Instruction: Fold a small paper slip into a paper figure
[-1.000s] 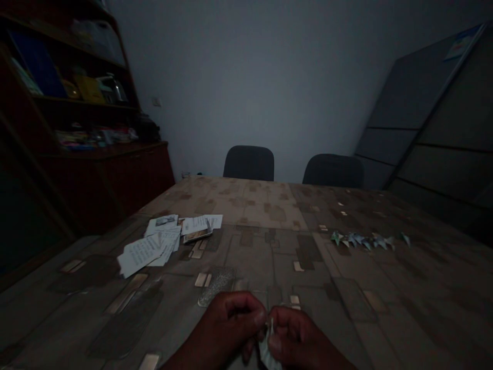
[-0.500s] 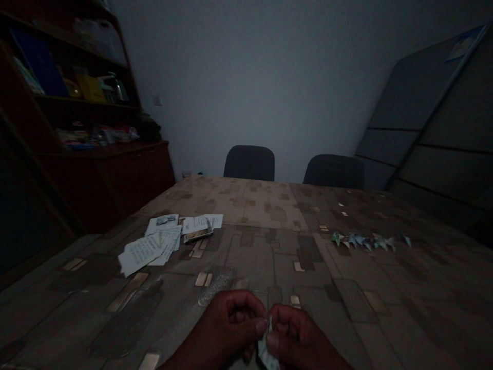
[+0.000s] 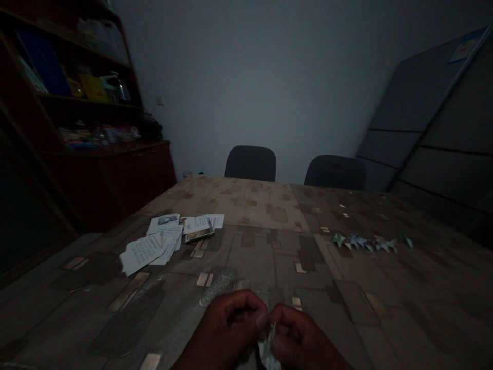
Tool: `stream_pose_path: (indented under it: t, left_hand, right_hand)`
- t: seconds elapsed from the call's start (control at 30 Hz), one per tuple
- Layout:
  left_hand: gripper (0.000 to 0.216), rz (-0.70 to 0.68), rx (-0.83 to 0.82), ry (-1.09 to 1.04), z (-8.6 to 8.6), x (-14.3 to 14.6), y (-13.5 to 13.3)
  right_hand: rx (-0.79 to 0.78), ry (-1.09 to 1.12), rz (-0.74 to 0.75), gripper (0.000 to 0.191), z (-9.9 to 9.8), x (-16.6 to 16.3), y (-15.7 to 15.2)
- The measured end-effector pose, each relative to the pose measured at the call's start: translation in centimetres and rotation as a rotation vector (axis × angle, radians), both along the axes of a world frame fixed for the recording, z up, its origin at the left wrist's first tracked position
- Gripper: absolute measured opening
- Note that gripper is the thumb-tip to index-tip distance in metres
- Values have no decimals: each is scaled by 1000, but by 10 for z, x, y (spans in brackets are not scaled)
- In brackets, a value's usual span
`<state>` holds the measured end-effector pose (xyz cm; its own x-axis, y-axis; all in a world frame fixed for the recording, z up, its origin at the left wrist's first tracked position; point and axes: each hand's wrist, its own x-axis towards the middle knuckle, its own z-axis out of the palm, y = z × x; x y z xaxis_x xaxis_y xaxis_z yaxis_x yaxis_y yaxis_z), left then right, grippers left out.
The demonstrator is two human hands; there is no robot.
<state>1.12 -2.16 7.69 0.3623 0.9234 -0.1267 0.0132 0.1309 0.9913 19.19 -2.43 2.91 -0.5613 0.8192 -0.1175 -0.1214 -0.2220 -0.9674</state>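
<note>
Low in the view, my left hand (image 3: 234, 326) and my right hand (image 3: 296, 336) are close together over the near side of the table. A small folded piece of paper (image 3: 269, 354), pale with faint markings, is pinched between them. My right thumb and fingers hold its side. The left thumb and forefinger are pressed together at its upper edge. Much of the paper is hidden by the fingers and the frame's bottom edge. On the right of the table stands a row of several small folded paper figures (image 3: 362, 242) with pointed tips.
Loose printed cards (image 3: 146, 252) lie overlapped on the left of the patterned tablecloth (image 3: 258, 267). Two dark chairs (image 3: 250, 163) stand at the far edge. A wooden cabinet (image 3: 138, 169) with crowded shelves is at the left, and a grey panelled door (image 3: 400, 108) at the right.
My left thumb has shifted slightly at the paper's top edge, and both hands stay on the paper. The whole view has moved a little.
</note>
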Motion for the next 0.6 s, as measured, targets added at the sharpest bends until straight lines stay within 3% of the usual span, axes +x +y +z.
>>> stream_pose_path:
  t: [0.13,0.27,0.4,0.6]
  left_hand:
    - [20,-50,156,124,12,-5,-3]
    - [17,-114,305,141,7,-8,-2]
    - [13,-78,308,147,1,-7,-2]
    - [8,26,153,181,14,-2,-8]
  right_hand:
    - [8,-21,-40,57,2,1,1]
    - [60,20,-119,61,0,0,1]
    - [83,13,-105,52,-1,2,0]
    - [227,-28,-134,51,5,5,1]
